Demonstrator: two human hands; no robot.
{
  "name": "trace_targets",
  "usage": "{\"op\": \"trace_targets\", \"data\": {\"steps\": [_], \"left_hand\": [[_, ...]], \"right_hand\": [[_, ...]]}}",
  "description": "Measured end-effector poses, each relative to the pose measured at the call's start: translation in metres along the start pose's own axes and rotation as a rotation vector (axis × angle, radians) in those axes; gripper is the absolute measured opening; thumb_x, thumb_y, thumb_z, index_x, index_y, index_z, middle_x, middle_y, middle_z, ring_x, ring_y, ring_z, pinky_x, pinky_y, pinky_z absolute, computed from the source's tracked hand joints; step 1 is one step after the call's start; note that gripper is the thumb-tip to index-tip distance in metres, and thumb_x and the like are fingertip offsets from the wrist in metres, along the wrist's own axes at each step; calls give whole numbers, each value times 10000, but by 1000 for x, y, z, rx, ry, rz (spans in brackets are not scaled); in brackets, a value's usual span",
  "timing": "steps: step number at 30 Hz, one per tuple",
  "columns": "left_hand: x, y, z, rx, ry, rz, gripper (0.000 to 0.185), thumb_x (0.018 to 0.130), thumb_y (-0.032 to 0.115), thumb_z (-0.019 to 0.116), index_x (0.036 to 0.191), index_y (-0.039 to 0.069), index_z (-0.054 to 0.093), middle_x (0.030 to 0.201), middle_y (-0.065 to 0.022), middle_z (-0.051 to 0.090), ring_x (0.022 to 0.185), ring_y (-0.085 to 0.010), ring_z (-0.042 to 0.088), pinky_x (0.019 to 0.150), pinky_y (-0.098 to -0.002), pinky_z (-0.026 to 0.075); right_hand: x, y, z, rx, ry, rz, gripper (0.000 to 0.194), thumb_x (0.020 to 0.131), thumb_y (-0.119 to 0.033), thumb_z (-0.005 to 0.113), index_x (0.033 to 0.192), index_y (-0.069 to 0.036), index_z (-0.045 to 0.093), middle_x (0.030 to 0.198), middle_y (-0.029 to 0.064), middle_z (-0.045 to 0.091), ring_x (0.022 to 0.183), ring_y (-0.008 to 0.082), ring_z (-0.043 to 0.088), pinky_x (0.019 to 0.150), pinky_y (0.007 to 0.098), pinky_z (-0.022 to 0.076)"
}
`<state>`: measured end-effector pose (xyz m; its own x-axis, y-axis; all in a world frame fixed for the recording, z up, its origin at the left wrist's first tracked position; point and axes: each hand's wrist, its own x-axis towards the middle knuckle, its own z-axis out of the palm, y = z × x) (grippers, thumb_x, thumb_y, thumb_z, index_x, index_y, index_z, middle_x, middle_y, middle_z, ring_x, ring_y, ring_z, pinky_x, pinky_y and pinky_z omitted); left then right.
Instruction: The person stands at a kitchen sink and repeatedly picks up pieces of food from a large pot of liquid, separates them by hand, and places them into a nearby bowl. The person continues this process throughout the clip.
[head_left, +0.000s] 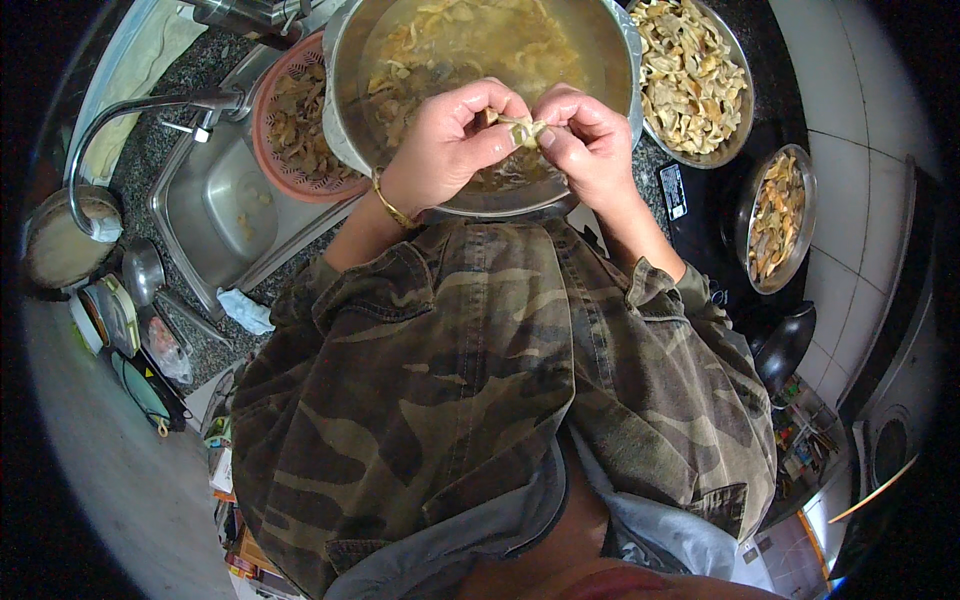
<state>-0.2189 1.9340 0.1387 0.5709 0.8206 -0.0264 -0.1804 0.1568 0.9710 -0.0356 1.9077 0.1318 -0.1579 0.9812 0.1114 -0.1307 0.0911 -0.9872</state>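
My left hand and my right hand meet over a large metal pot. Between the thumbs and fingers of both is pinched a small pale piece, apparently mushroom, partly hidden by the fingertips. Cloudy yellowish water fills the pot, with many soaked brownish mushroom pieces in it. My fingers look wet, and a gold-coloured bangle circles my left wrist.
Left of the pot, a pink plastic colander of brown pieces overlaps the steel sink under a curved faucet. On the right stand a steel bowl of pale pieces and a smaller bowl of browner ones. A ladle lies at left.
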Motion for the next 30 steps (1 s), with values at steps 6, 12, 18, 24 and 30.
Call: {"op": "trace_targets", "data": {"steps": [6,12,18,24,30], "left_hand": [[-2,0,1,-275,-77,-56,120,874,61,544,981,12,564,815,24,534,705,-34,476,635,-180,401],[-3,4,3,-304,-85,-63,112,877,79,549,964,10,562,802,17,527,695,-46,470,632,-188,398],[-4,8,7,-373,-92,-92,58,874,69,543,892,16,529,874,-22,471,690,-80,435,605,-206,350],[-4,5,6,-384,-101,-51,62,856,38,562,912,12,566,873,-28,485,692,-92,434,604,-213,355],[7,-13,4,511,109,166,203,799,-6,629,997,34,651,864,-42,544,748,-117,521,658,-213,423]], "right_hand": [[-3,-8,0,218,-111,35,79,804,20,570,872,-13,596,840,18,565,747,83,516,656,219,412],[-4,-9,0,227,-119,24,80,811,20,571,884,-6,592,847,26,564,735,77,512,640,212,408],[-4,-6,1,561,-123,125,84,851,-65,539,868,11,569,820,52,547,585,86,469,477,211,364],[1,5,-2,953,21,478,168,895,-171,502,989,-32,511,785,63,523,551,112,458,408,199,319],[-5,29,6,936,88,714,141,913,-229,520,1002,-130,474,786,34,532,538,117,451,388,192,298]]}}
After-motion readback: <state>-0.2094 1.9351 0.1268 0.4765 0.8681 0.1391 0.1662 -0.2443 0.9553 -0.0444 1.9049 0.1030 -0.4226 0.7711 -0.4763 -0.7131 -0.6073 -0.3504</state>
